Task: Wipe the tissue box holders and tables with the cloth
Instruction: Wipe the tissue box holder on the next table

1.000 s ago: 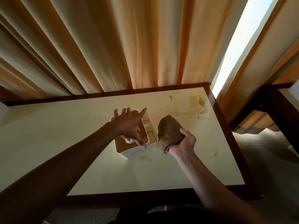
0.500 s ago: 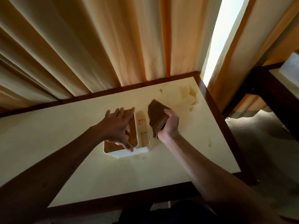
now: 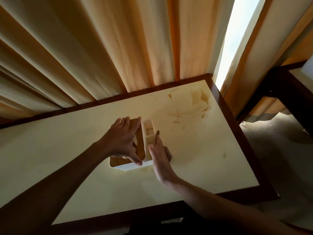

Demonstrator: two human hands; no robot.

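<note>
— Resting where, the tissue box holder [image 3: 128, 164]?
— Between both hands: left hand [image 3: 122, 141] spread flat on top, right hand [image 3: 160, 160] pressing the cloth [image 3: 168, 152] flat against its side.
— Surface?
— Cream table [image 3: 203, 150], stained, curtains [image 3: 118, 48] behind.

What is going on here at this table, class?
A person is cleaning a tissue box holder on a cream-topped table. The left hand rests spread over its top, steadying it. The right hand, fingers straight, presses a brown cloth flat against its right side. Smears mark the table's far right corner.
</note>
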